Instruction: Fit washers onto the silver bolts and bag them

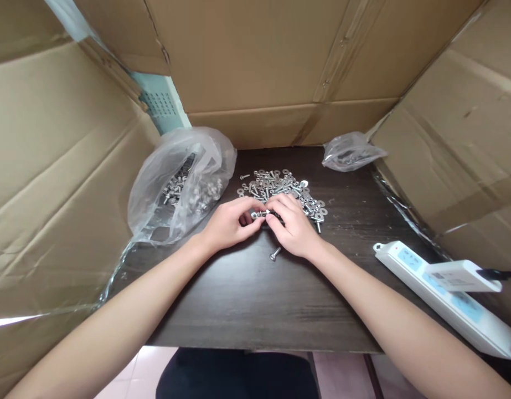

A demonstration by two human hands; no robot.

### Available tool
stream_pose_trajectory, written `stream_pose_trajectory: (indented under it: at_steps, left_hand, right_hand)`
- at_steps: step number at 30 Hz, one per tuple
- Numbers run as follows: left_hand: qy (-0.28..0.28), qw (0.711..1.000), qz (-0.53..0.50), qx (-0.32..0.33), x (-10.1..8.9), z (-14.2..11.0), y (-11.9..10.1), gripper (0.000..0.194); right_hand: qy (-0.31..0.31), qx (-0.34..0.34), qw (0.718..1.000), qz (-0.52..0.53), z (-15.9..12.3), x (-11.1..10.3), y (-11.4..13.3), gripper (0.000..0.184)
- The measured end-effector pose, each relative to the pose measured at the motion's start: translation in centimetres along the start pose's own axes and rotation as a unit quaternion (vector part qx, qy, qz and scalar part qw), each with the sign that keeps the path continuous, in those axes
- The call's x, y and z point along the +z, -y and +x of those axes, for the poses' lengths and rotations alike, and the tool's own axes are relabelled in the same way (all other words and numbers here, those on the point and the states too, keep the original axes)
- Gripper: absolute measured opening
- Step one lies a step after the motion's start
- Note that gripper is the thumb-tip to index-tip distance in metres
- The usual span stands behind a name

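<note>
Both hands meet over the near edge of a loose pile of metal bolts, nuts and washers. My left hand is closed, its thumb and fingers pinched around a small bolt. My right hand is closed too, with its fingertips at the other end of that bolt. Whether a nut or washer sits on the bolt is too small to tell. A single loose bolt lies on the dark table just below my right hand.
A clear plastic bag of bolts stands open at the left. At the back right lies a smaller plastic bag with metal parts. A white power strip with a plugged-in adapter lies at the right. Cardboard walls enclose the table.
</note>
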State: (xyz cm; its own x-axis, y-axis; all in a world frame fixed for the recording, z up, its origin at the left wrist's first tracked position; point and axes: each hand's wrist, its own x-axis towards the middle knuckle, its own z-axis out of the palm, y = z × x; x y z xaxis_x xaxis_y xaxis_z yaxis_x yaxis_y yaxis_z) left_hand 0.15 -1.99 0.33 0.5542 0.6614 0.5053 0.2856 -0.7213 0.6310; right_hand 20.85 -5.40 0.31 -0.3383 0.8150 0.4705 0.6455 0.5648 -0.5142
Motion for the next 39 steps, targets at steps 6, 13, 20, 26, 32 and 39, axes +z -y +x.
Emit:
stream_pose_trajectory:
  at_steps: [6, 13, 20, 26, 32, 39]
  left_hand:
    - [-0.004, 1.0, -0.01, -0.024, 0.11, 0.04, 0.01, 0.021]
    - [-0.008, 1.0, -0.003, -0.019, 0.05, 0.02, 0.02, 0.016]
    - [-0.004, 1.0, 0.012, 0.013, -0.13, 0.12, -0.06, 0.014]
    - [-0.002, 1.0, -0.001, -0.004, 0.0, 0.13, -0.1, 0.015]
    - [-0.006, 1.0, -0.01, -0.011, 0.07, 0.06, 0.0, 0.015]
    - [-0.011, 1.0, -0.004, 0.01, 0.16, 0.06, 0.06, 0.017]
  right_hand:
    - [-0.004, 0.003, 1.0, -0.008, 0.06, 0.14, -0.07, 0.025]
    - [0.005, 0.008, 1.0, -0.005, 0.05, 0.12, -0.03, 0.026]
    - [0.012, 0.011, 1.0, -0.014, 0.01, 0.02, 0.1, 0.024]
    - [0.009, 0.013, 1.0, -0.007, 0.02, 0.04, 0.11, 0.023]
    - [0.0, 0.006, 1.0, 0.001, -0.04, 0.12, 0.1, 0.015]
    - [0.009, 0.023, 0.999, -0.02, -0.02, 0.16, 0.0, 0.026]
